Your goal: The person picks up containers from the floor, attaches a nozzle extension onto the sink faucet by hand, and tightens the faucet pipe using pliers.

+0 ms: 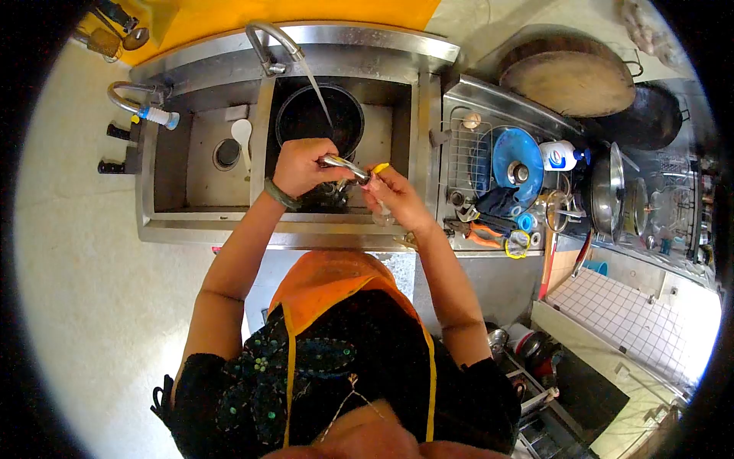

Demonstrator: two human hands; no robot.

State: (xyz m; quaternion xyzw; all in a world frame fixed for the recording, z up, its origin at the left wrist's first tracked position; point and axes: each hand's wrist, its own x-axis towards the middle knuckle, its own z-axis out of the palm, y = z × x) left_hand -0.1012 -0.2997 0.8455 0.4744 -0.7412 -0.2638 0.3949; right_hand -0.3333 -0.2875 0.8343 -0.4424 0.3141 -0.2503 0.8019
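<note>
Over the front of the right sink basin (394,115), both my hands come together around a shiny metal utensil (345,164) whose exact kind I cannot make out. My left hand (306,164) is closed around one end of it and wears a dark bangle. The fingers of my right hand (401,197) pinch at its other end, where a small yellow piece (380,167) sticks up. Beyond them, water runs from the faucet (275,38) into a round black tub (319,118). Below my hands, some metal items (325,199) lie partly hidden.
A white ladle (241,134) rests in the left basin (199,191). To the right stand a wire rack (466,153), a blue colander (508,149), a white bottle (558,155) and orange-handled pliers (482,232). Behind them is a large round chopping board (569,76).
</note>
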